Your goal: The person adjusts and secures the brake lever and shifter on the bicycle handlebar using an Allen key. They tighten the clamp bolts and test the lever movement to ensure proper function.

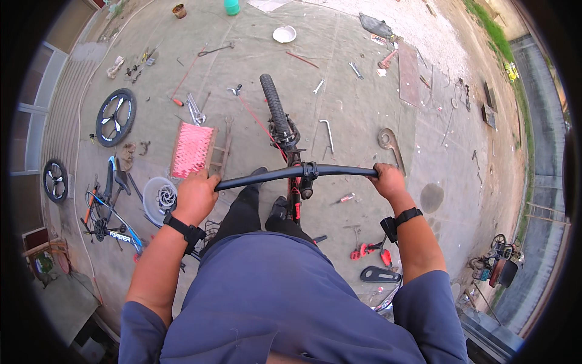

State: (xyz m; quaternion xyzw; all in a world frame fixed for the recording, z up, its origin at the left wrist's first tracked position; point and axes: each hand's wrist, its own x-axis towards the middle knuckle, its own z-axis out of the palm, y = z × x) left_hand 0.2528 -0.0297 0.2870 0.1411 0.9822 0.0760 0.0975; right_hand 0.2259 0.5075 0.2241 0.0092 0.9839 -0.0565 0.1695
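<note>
A black bicycle handlebar (260,176) spans the space in front of my body. My left hand (194,195) is closed round its left end, and my right hand (389,181) grips the right end. The bar's tips are hidden in my fists. At the middle, a black stem clamp (310,170) joins the bar to the bike. Beyond it the knobby front tyre (274,104) points ahead, angled slightly left. A red cable (257,121) runs down beside the wheel. My legs stand left of the red-and-black frame, which my body partly hides.
Left lie a loose wheel (116,117), a blue-and-black bike frame (109,212), a grey tub (156,197) and a stool with pink webbing (193,150). Ahead are wrenches (319,85) and a white bowl (284,34). Right are a hex key (327,134) and red-handled tools (367,250).
</note>
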